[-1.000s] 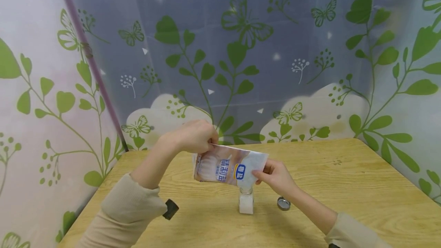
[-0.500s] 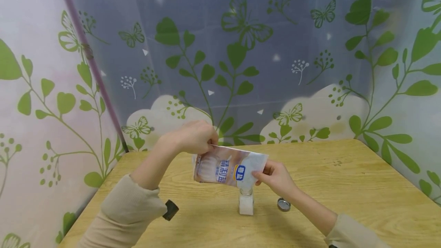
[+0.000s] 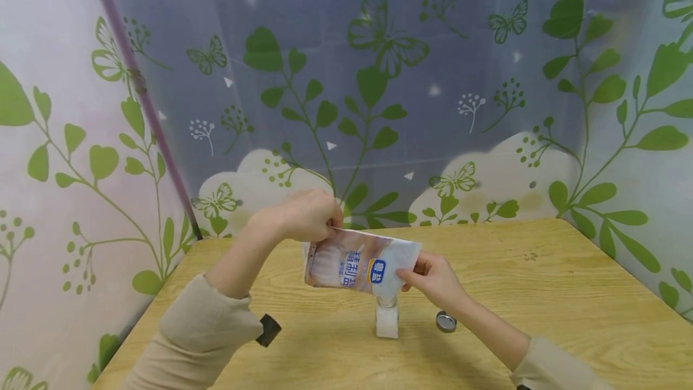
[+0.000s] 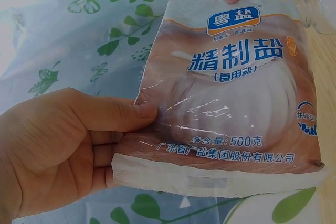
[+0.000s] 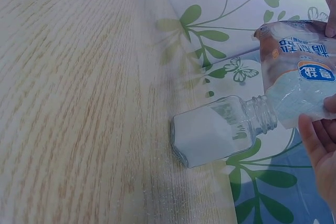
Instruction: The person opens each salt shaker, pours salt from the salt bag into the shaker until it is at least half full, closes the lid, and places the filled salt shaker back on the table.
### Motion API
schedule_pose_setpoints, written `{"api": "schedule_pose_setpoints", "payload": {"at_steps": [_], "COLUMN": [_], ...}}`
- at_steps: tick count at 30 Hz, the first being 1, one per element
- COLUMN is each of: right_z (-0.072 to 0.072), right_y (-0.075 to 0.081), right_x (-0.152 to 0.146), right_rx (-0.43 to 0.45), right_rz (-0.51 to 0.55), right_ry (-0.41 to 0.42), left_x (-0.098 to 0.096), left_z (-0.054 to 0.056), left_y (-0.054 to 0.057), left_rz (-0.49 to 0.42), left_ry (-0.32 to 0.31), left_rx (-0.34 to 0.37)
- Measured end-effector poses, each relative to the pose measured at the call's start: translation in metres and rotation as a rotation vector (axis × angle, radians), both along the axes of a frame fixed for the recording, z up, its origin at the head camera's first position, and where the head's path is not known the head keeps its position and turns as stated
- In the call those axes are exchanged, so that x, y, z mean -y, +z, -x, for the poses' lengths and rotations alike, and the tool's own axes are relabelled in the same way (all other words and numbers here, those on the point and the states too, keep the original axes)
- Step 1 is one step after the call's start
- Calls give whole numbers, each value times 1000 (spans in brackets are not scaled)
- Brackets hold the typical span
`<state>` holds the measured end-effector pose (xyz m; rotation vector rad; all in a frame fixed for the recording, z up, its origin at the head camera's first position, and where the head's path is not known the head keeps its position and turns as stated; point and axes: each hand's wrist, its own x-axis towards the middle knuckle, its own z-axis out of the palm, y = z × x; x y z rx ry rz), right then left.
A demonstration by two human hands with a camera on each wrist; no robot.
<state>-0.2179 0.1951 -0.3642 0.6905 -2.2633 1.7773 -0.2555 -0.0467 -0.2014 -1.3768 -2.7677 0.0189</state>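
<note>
A printed plastic bag of salt point(image 3: 349, 260) hangs tilted on its side above a small square glass jar point(image 3: 387, 321). My left hand point(image 3: 307, 215) grips the sealed bottom end from above, with the thumb point(image 4: 131, 115) across the front in the left wrist view. At the mouth end, my right hand point(image 3: 437, 281) pinches the corner between thumb and fingers. The bag's lower corner meets the jar's threaded neck point(image 5: 262, 114). White salt point(image 5: 202, 135) fills much of the jar, with bare glass showing near the shoulder. The jar stands upright on the table.
A round metal lid point(image 3: 446, 321) lies on the wooden table point(image 3: 503, 281) right of the jar. Fine white grains point(image 5: 168, 198) are scattered by the jar's base. A patterned curtain point(image 3: 325, 77) encloses the table's back and sides.
</note>
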Motion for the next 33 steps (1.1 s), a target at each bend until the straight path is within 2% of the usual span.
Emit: {"api": "schedule_pose_setpoints", "payload": {"at_steps": [13,27,33], "right_z": [0,0,1], "right_y": [-3,-3,-3], "right_x": [-1,0,0], "right_rx": [-2,0,12], "right_rz": [2,-6,4], "right_ry": [0,-9,-8], "left_x": [0,-2,-2], "left_z": [1,0,2], "left_y": [-2,0,1], "left_rz": [-3,3,0], "left_ry": [-12,7,-3], "left_rx": [4,24,11]}}
